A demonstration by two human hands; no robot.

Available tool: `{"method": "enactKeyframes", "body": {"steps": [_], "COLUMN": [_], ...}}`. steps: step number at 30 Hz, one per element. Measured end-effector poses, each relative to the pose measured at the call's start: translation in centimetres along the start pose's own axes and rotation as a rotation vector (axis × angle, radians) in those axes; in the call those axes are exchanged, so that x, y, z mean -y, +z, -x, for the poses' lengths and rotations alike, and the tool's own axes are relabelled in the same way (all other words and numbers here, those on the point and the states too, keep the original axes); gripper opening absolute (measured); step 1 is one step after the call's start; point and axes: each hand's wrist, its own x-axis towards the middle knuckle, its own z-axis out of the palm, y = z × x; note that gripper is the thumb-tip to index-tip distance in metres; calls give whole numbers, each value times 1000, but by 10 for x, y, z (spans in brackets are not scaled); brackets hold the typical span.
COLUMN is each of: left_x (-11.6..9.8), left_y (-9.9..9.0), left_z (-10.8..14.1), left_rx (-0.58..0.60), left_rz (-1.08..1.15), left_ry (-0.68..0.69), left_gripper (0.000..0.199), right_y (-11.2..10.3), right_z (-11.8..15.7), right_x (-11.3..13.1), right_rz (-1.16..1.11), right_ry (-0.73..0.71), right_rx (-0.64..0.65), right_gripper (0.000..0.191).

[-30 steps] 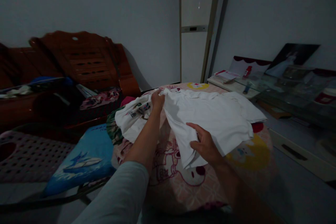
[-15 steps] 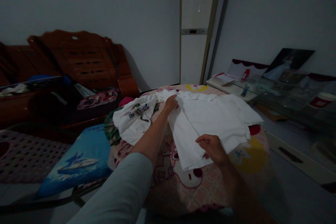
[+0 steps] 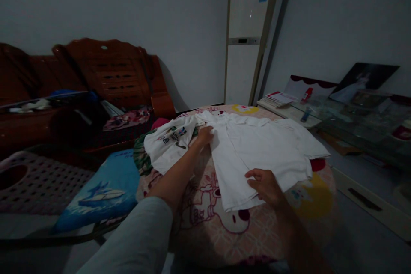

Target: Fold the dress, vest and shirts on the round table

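A white shirt (image 3: pixel 266 141) lies spread on a round table, with its left part folded inward as a long flap. My left hand (image 3: pixel 205 135) is at the flap's left edge near the top, fingers reaching toward the fabric and not visibly gripping it. Over the lower end of the flap is my right hand (image 3: pixel 265 185), its fingers apart and slightly bent, with nothing seen between them. Left of my left hand rests another white garment with a dark print (image 3: pixel 170 139), on top of a green camouflage-patterned cloth (image 3: pixel 141 156).
A pink patterned cloth (image 3: pixel 224 244) covers the table. To the left are a blue cushion (image 3: pixel 96 192), a pink woven basket (image 3: pixel 41 180) and a carved wooden bench (image 3: pixel 112 72). On the right stands a glass-topped cabinet (image 3: pixel 346 115) with papers (image 3: pixel 278 99) and a framed photo (image 3: pixel 362 79).
My left hand has drawn back left and slightly toward me from the shirt's upper part to its edge. My right hand's fingers have loosened near the hem. The view has turned slightly left.
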Motion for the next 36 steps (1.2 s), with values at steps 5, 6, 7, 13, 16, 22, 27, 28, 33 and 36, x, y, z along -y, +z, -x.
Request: {"method": "enactKeyframes", "body": {"steps": [5, 6, 7, 13, 16, 22, 27, 28, 33, 36], "left_x": [16, 16, 16, 10, 11, 12, 11, 11, 12, 13], "left_y": [-8, -7, -5, 4, 4, 3, -1, -4, -13, -11], "left_z": [18, 20, 22, 28, 32, 33, 32, 32, 39, 40], "left_rx": [-6, -14, -21, 71, 115, 92, 106, 125, 346, 292], "left_rz": [-126, -145, -161, -156, -82, 59, 96, 124, 304, 308], "left_ry": [-46, -50, -54, -40, -33, -64, -79, -80, -139, -147], "left_gripper": [46, 47, 48, 57, 57, 51, 57, 60, 88, 80], "right_y": [-3, -3, -3, -6, -11, -18, -15, -15, -16, -20], "right_z": [-4, -4, -5, -7, -5, 1, 1, 1, 5, 4], "right_x": [-21, -24, -25, -19, -14, -10, -11, -12, -22, -18], "right_rz": [238, 262, 278, 216, 66, 62, 201, 225, 482, 667], "right_ry": [-225, -226, -215, -138, -32, -29, -126, -134, -291, -443], "right_rx": [-9, -5, -3, 9, 96, 110, 120, 130, 86, -47], "right_gripper": [20, 20, 21, 25, 32, 26, 18, 18, 18, 17]}}
